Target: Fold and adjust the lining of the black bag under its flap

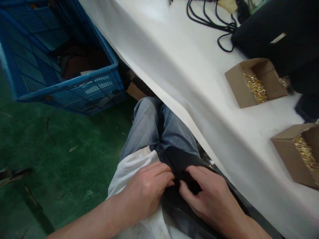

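A black, flexible piece (184,157), which looks like leather or cloth, lies across my lap and runs down to the right. My left hand (152,182) pinches it near the middle, the fingertips bent and close together. To the right, my right hand (211,194) grips the same piece, its thumb and forefinger on either side of a dark fold. What lies inside the fold is too dark to make out. Under my left wrist is a white cloth (136,162), spread over my jeans.
A white-covered table (199,76) runs diagonally along my right side. On it stand two cardboard boxes (233,88) (284,154) of small gold-coloured metal parts, black cords (208,21) and a black bag-like item (271,36). A blue plastic crate (67,94) with dark items stands on the green floor.
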`<state>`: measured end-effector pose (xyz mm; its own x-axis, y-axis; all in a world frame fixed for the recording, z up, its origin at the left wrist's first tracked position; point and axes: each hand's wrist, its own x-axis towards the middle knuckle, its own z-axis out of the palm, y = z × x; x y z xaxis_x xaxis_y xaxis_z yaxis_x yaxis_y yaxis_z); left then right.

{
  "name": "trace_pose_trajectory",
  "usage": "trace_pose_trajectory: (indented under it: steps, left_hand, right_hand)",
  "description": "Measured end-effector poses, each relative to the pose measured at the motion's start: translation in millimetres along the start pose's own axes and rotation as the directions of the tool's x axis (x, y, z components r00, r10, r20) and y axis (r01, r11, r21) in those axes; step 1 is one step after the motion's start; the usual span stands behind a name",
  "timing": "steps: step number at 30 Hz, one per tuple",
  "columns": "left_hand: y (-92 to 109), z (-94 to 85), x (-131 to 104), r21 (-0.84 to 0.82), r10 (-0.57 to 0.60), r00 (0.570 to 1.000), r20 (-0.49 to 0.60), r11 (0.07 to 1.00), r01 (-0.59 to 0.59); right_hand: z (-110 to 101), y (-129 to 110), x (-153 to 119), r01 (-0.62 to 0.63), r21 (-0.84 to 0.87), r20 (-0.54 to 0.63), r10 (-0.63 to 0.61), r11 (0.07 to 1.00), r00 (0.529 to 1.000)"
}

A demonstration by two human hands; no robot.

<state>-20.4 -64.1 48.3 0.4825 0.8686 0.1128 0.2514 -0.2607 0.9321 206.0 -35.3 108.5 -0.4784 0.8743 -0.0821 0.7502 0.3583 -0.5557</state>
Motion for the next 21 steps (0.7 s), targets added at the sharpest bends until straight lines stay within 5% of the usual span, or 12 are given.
trace_pose_trajectory:
  steps: [11,21]
  left_hand:
    - [14.1,16.4,2.8,-0.344,-0.131,0.971,-0.200,0.937,0.055]
    - [28.2,12.2,-3.5,-0.313,0.027,0.959,-0.283,0.942,-0.119]
  right_hand:
    - [-10.1,13.4,-17.5,0.105,-0.074,-0.049,-0.109,0.992,0.993]
    - [-13.1,18.3,-32.0,0.039,-0.159,-0.118,-0.059,0.986,0.991]
